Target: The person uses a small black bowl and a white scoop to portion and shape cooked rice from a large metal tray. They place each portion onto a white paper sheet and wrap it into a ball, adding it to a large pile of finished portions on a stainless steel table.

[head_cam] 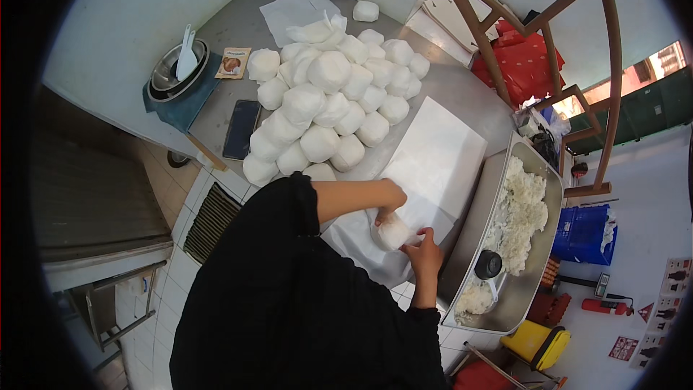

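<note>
My left hand (391, 199) grips the upper side of a rounded bundle (393, 233) in white paper near the table's front edge. From the right, my right hand (425, 252) pinches a fold of the paper at the bundle's lower side. Under and beyond the bundle lies a stack of white paper sheets (438, 151). A large heap of wrapped white bundles (327, 71) covers the middle of the table. To the right stands a deep steel pan (513, 314) with cooked white rice (522, 211), a black round cup (488, 264) and a white-handled utensil (493, 289) in it.
Metal bowls (162, 73) with white utensils sit on a blue-green cloth at the table's left corner. A dark phone (241, 130) and a small packet (233, 63) lie left of the heap. Brown metal railing (609, 65) rises at upper right. A blue crate (582, 233) stands beyond the pan.
</note>
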Motion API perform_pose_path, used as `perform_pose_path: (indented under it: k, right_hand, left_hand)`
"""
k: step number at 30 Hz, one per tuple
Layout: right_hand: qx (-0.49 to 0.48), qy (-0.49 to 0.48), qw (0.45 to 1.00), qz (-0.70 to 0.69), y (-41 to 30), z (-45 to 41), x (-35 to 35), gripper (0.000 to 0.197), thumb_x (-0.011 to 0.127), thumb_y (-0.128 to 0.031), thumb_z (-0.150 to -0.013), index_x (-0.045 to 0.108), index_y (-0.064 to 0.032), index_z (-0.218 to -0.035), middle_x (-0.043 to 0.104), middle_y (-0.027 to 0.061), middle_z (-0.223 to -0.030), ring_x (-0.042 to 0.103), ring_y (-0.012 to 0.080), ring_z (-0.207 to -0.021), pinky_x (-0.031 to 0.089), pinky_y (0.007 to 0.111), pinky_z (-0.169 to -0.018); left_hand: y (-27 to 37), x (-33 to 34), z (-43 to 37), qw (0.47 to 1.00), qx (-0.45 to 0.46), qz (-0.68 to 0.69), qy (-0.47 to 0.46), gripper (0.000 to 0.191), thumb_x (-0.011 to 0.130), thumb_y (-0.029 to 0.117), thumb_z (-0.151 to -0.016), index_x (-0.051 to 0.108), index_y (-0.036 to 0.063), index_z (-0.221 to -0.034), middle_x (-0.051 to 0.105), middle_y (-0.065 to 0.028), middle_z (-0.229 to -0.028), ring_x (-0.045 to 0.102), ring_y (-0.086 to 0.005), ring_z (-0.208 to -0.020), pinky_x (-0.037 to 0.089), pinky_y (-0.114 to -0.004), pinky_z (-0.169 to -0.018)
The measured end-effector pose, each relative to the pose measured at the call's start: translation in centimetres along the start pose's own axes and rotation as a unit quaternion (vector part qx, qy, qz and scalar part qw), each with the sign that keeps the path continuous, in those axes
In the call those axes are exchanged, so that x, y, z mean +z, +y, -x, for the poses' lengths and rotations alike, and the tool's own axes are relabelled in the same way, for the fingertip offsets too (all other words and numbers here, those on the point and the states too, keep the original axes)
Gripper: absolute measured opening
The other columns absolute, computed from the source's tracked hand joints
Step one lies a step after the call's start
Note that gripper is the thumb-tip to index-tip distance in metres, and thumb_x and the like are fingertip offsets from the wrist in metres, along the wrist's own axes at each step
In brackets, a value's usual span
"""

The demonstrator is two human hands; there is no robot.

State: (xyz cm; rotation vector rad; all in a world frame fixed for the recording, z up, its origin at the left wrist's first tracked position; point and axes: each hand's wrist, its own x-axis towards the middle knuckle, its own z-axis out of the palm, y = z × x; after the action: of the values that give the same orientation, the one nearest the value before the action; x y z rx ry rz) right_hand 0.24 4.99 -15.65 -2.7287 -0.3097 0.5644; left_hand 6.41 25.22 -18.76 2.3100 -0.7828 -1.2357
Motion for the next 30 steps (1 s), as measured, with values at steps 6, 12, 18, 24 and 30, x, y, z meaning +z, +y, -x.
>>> perform_pose_path:
  k: [6,12,18,24,30]
  right_hand:
    - [-0.175,0.04,0.983,0.03,1.5,-1.5,0.7,0.03,0.071,-0.013,-0.064,0.054,-0.0103,-0.089,0.059,0.0093,-0.079,0.058,0.0351,-0.076,0.046,0.044,-0.068]
    - [-0.096,0.158,0.979,-0.082,0.6,1.8,5.5,0.022,0.058,0.002,-0.074,0.051,-0.0002,-0.094,0.054,0.0175,-0.092,0.055,0.036,-0.085,0.044,0.042,-0.071]
    - [-0.114,0.168,0.971,-0.126,-0.3,5.6,8.5,0.068,0.058,-0.008,-0.079,0.025,0.0082,-0.135,0.029,0.0264,-0.136,0.033,0.0413,-0.12,0.025,0.049,-0.102]
    - [-0.134,0.136,0.938,-0.29,-5.5,3.7,5.1,0.07,0.061,-0.018,-0.084,0.023,0.001,-0.139,0.029,0.0281,-0.134,0.034,0.0402,-0.12,0.027,0.046,-0.102]
    - [-0.098,0.115,0.933,-0.327,-7.7,2.5,5.4,0.064,0.056,-0.022,-0.089,0.024,-0.0057,-0.141,0.035,0.0231,-0.13,0.041,0.0348,-0.114,0.032,0.041,-0.099]
  left_hand:
    - [0.4,2.5,-0.5,0.919,0.244,-0.178,0.254,0.034,0.078,0.01,-0.051,0.063,0.0065,-0.082,0.066,-0.0119,-0.08,0.064,-0.0301,-0.08,0.049,-0.039,-0.069]
    - [0.1,5.5,2.2,0.97,0.043,-0.066,0.23,0.018,0.065,0.012,-0.067,0.058,0.0038,-0.081,0.061,-0.0109,-0.092,0.059,-0.0292,-0.089,0.047,-0.038,-0.074]
    - [2.6,12.8,4.5,0.849,0.071,-0.174,0.495,0.02,0.058,0.016,-0.071,0.059,0.0014,-0.084,0.055,-0.0085,-0.091,0.05,-0.0248,-0.084,0.042,-0.034,-0.078]
    - [4.4,16.5,4.5,0.86,-0.047,-0.088,0.5,0.045,0.056,0.022,-0.072,0.056,-0.0038,-0.109,0.047,-0.0137,-0.108,0.043,-0.0263,-0.103,0.035,-0.037,-0.087]
    - [3.9,16.7,3.8,0.867,-0.108,-0.042,0.484,0.062,0.06,0.034,-0.074,0.048,-0.006,-0.119,0.028,-0.0192,-0.135,0.031,-0.0329,-0.117,0.025,-0.042,-0.1]
